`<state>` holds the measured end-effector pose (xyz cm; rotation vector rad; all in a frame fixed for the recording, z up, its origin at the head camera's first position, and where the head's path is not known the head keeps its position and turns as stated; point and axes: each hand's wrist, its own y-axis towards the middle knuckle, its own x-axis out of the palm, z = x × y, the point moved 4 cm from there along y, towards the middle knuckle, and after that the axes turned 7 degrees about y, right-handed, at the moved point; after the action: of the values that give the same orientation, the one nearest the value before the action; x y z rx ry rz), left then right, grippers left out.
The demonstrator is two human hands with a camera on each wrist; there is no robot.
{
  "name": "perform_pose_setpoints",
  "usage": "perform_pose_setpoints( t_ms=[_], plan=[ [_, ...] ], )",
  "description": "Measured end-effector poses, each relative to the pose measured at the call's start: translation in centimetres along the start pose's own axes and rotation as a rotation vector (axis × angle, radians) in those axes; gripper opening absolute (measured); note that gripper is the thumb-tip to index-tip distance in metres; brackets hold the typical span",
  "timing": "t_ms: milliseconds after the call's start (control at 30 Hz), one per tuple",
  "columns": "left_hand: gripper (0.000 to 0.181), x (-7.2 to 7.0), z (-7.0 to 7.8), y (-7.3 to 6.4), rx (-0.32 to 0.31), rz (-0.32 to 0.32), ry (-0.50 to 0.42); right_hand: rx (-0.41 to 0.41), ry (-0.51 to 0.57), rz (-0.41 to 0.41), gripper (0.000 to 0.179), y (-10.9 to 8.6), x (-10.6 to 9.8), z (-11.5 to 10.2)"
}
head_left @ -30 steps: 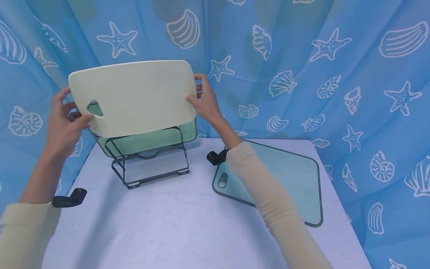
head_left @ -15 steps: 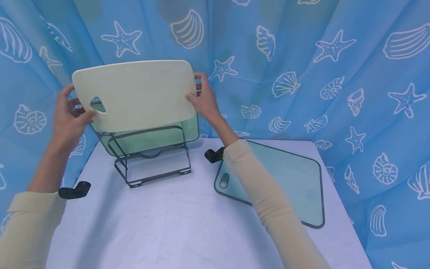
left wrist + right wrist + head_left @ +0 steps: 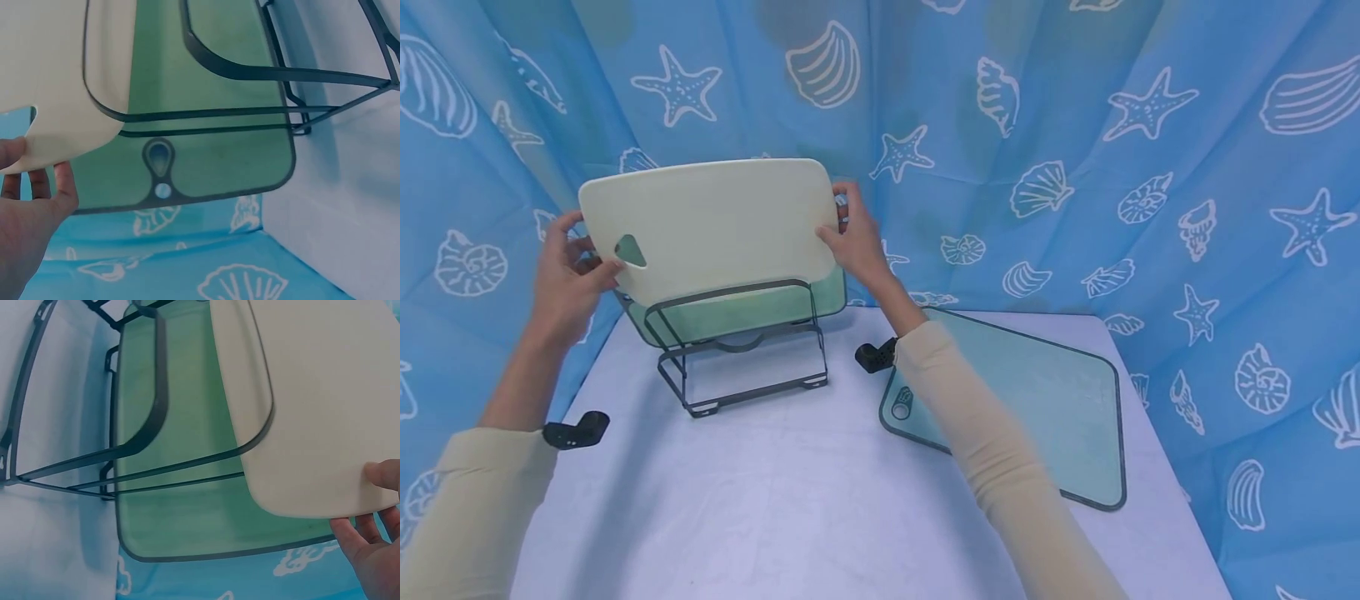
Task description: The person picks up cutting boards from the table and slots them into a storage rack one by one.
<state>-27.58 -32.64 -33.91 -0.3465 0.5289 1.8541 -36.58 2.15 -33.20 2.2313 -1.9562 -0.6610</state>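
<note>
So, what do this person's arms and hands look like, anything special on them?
Both the left hand and the right hand are ungloved. The left sleeve and right sleeve are plain cream or pale beige, ending on the forearms. At each cuff sits a small, bent black device, one left, one right, presumably the wrist cameras. No cables show.

The pale table bears a rack and a teal board.

White board lowered, left hand lower, right hand lower
</note>
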Motion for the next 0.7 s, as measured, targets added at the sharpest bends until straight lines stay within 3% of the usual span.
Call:
perform_pose_setpoints(
  t_ms=[267, 700],
  plan=[
    [0.065, 0.2, -1.5, -0.2, -0.001, -0.012, 0.033, 0.030, -0.011, -0.012, 0.045, -0.3, 0.7, 1.0],
    [0.058, 0.7, -4.0, -0.5, -0.059, -0.058, -0.022, 0.076, -0.046, -0.027, 0.044, -0.9, 1.6, 3.4]
  ],
)
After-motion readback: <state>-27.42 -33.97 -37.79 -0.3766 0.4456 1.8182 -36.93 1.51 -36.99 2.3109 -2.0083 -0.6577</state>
